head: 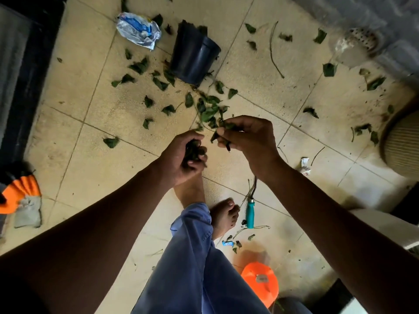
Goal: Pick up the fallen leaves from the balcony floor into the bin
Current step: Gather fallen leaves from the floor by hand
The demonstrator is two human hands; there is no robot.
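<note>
Leaves (209, 109) dark green, crumpled, scattered

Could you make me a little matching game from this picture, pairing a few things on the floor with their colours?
Things:
1. tipped-over pot
2. tool handle beside the foot
3. crumpled wrapper
4. upturned tub at the bottom

Colours:
A. teal
B. orange
C. dark navy
D. silver and blue

Pairs: 1-C, 2-A, 3-D, 4-B
</note>
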